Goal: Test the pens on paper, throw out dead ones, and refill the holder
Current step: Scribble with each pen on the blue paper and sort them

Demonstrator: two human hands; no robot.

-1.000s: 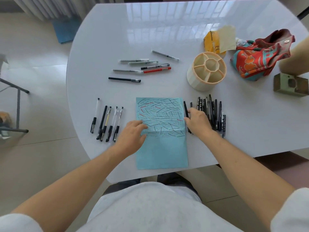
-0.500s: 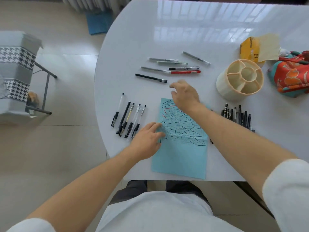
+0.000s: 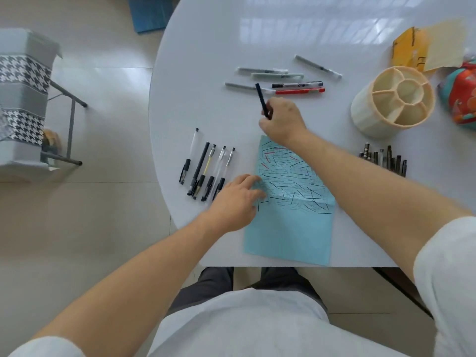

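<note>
Pen [image 3: 262,100], black, gripped in right hand [image 3: 282,121], fingers curled round its lower end, upper end sticking up and tilted left, off the table [image 3: 206,47]. Hand sits just beyond the far edge of the blue paper [image 3: 291,228], forearm crossing the paper's right part. Left hand [image 3: 235,199] lies flat, fingers relaxed and spread, fingertips pressing the paper's left edge. Paper's upper half covered in short black strokes plus a few red ones; lower half bare.

Left of paper: row of five pens [image 3: 206,171], side by side, caps toward the person, one black-bodied, the rest clear, just beside the left hand. Beyond the right hand: loose group of pens [image 3: 270,73], mostly grey or clear, one red pen [image 3: 300,91] and one black-and-white lying parallel next to it. Right of paper, past the forearm: bunch of dark pens [image 3: 383,159] packed close together.

Holder [image 3: 365,109], cream, round, divided into compartments, stands near the right table edge with nothing seen inside. Behind it a yellow box [image 3: 409,47] with a beige sheet [image 3: 448,45] on it. Colourful bag [image 3: 461,99] at right frame edge. Chair [image 3: 23,99] with houndstooth fabric on the floor at left.
</note>
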